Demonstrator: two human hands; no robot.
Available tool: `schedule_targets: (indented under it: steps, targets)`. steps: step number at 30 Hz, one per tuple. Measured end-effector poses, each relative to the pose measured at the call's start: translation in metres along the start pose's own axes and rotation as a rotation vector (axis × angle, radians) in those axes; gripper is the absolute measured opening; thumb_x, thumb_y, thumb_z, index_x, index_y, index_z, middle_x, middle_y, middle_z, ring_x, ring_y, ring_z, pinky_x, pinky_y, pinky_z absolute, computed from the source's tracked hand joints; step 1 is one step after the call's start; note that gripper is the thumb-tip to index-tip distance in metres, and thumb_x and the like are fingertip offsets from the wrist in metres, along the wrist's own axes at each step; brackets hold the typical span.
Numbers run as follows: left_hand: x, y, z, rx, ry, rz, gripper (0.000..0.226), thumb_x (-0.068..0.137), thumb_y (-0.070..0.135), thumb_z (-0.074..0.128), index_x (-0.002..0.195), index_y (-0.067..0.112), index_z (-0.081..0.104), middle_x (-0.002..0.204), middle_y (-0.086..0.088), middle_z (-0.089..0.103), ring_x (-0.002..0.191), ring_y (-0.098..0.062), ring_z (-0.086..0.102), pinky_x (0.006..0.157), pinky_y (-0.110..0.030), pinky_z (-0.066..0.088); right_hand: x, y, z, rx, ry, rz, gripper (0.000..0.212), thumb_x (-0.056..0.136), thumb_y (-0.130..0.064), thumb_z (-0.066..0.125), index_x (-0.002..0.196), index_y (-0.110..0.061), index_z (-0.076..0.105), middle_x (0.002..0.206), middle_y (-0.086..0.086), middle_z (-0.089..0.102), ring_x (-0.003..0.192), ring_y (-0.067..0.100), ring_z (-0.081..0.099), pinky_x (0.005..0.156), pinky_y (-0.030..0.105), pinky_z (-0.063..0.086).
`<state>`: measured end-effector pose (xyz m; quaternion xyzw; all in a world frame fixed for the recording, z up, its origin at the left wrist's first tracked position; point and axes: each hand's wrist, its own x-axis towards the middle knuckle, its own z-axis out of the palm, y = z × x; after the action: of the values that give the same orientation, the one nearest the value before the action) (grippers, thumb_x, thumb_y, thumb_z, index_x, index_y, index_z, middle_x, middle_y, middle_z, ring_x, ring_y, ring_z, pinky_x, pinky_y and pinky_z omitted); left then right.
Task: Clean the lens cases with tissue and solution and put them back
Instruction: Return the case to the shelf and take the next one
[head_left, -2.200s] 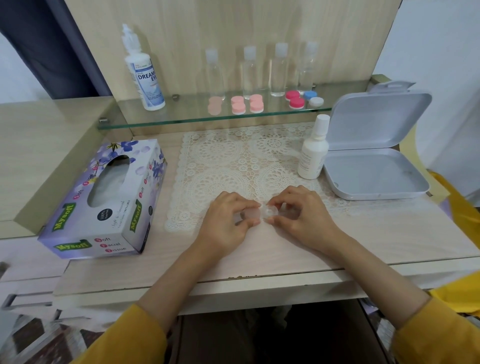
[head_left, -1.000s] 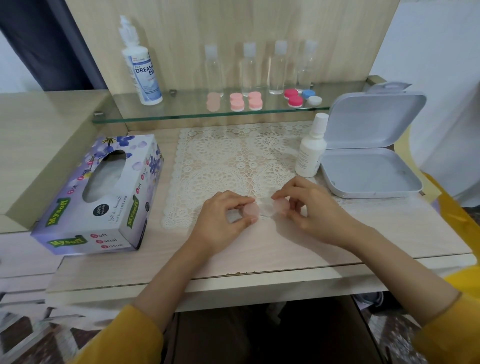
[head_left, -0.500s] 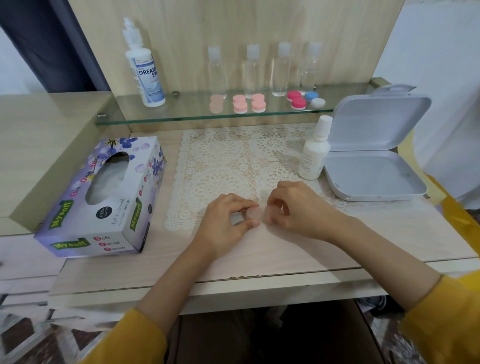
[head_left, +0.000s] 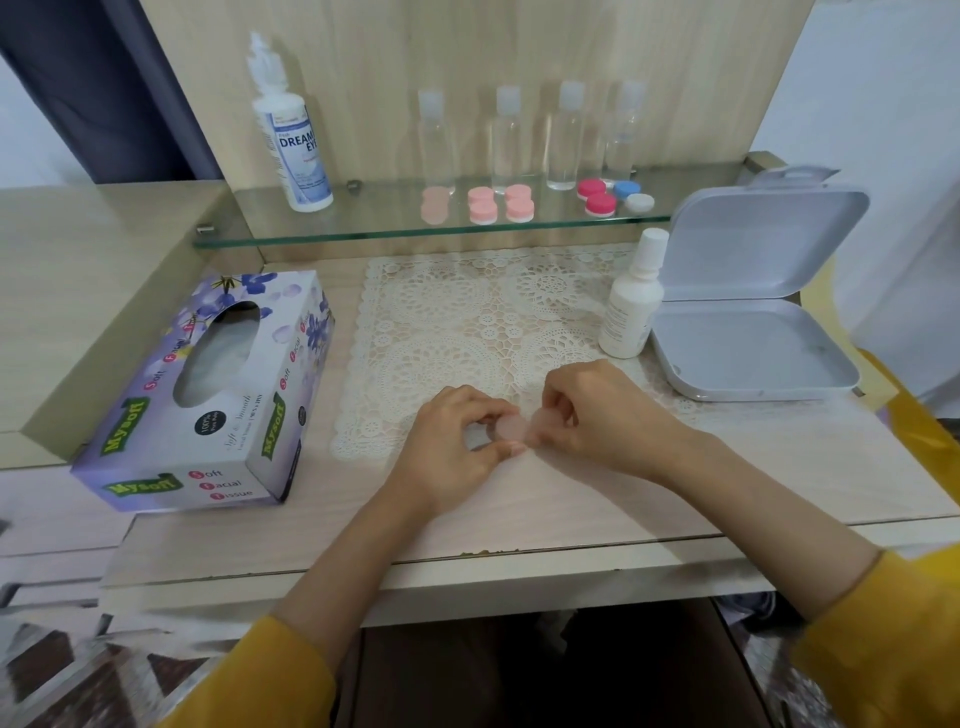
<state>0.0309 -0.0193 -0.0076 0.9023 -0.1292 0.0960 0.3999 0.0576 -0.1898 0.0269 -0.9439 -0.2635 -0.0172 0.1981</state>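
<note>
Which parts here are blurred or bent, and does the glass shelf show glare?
Head view: lower left corner is smeared; the table edge bows slightly from the wide lens; the glass shelf shows faint reflections, no strong glare; the lens case looks soft.

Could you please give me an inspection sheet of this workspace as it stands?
Surface: pale wooden desk top with a white lace mat; glass shelf behind.
Job's things: pale pink translucent lens case at the mat's front edge; floral tissue box left; small white solution bottle right, upright; more pink, red and blue lens cases on the shelf.
Clutter: open grey hinged box, four clear bottles, tall white labelled bottle.
Hands: left hand and right hand each pinch one end of the case.
Cables: nothing seen.
Surroundings: dark curtain upper left.
</note>
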Motion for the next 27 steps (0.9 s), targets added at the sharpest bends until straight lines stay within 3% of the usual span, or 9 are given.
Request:
schedule_targets:
  steps: [2,5,9,13,19,21,24,27]
  targets:
    - [0.0,0.0,0.0,-0.002,0.003,0.0,0.03,0.069,0.02,0.078,0.097,0.015,0.071,0.093,-0.001,0.064,0.09,-0.012,0.052,0.082,-0.011,0.033,-0.001,0.001,-0.001,0.021,0.009,0.011,0.023,0.076,-0.024,0.069,0.083,-0.004,0.061,0.079,0.006,0.061,0.066,0.017,0.05,0.061,0.029,0.043]
    - [0.0,0.002,0.0,-0.025,0.009,-0.013,0.027,0.069,0.02,0.078,0.095,0.015,0.071,0.092,-0.001,0.064,0.09,-0.012,0.053,0.083,-0.017,0.036,-0.004,0.0,-0.006,0.087,-0.023,-0.079,0.021,0.078,-0.014,0.065,0.098,-0.01,0.069,0.091,0.003,0.066,0.06,0.002,0.047,0.058,0.014,0.038]
    - [0.0,0.001,0.0,-0.021,0.003,-0.008,0.027,0.069,0.019,0.078,0.095,0.016,0.071,0.092,0.0,0.064,0.09,-0.012,0.053,0.082,-0.014,0.035,-0.004,0.001,-0.004,0.071,-0.021,-0.11,0.017,0.081,-0.007,0.059,0.09,-0.01,0.073,0.079,0.01,0.065,0.066,0.019,0.055,0.061,0.025,0.041]
    - [0.0,0.003,-0.001,-0.016,-0.002,-0.016,0.029,0.068,0.02,0.079,0.096,0.015,0.071,0.093,-0.001,0.064,0.09,-0.012,0.053,0.082,-0.014,0.035,0.001,0.0,0.0,0.034,-0.001,-0.024,0.013,0.079,-0.017,0.064,0.082,-0.005,0.065,0.08,0.006,0.06,0.072,0.015,0.048,0.06,0.022,0.035]
    - [-0.001,0.003,-0.001,-0.004,0.006,-0.01,0.031,0.067,0.022,0.08,0.096,0.015,0.071,0.09,0.001,0.064,0.088,-0.011,0.053,0.08,-0.012,0.035,0.0,0.002,0.001,0.03,0.042,-0.022,0.023,0.074,-0.021,0.071,0.072,-0.001,0.061,0.07,0.008,0.057,0.067,0.021,0.05,0.061,0.036,0.043]
    - [-0.001,0.003,-0.001,-0.009,-0.002,-0.008,0.03,0.066,0.022,0.08,0.094,0.015,0.071,0.089,0.002,0.064,0.088,-0.011,0.053,0.079,-0.01,0.034,-0.001,0.001,-0.002,0.033,0.024,-0.045,0.02,0.073,-0.021,0.072,0.076,-0.003,0.064,0.073,0.005,0.059,0.066,0.018,0.05,0.062,0.035,0.044]
    - [0.0,0.002,-0.001,-0.002,0.001,-0.005,0.029,0.067,0.021,0.08,0.093,0.016,0.072,0.089,0.001,0.065,0.088,-0.011,0.054,0.078,-0.008,0.034,-0.005,0.001,-0.007,0.09,-0.015,-0.101,0.024,0.077,-0.016,0.07,0.099,-0.008,0.07,0.084,-0.001,0.062,0.065,0.014,0.053,0.064,0.024,0.043]
    - [-0.001,0.003,0.0,0.018,-0.003,-0.006,0.03,0.067,0.023,0.08,0.095,0.016,0.071,0.09,0.001,0.064,0.088,-0.012,0.055,0.081,-0.014,0.037,-0.007,0.001,-0.01,0.096,-0.025,-0.151,0.015,0.083,-0.013,0.063,0.093,-0.008,0.073,0.079,0.009,0.066,0.063,0.019,0.057,0.063,0.029,0.044]
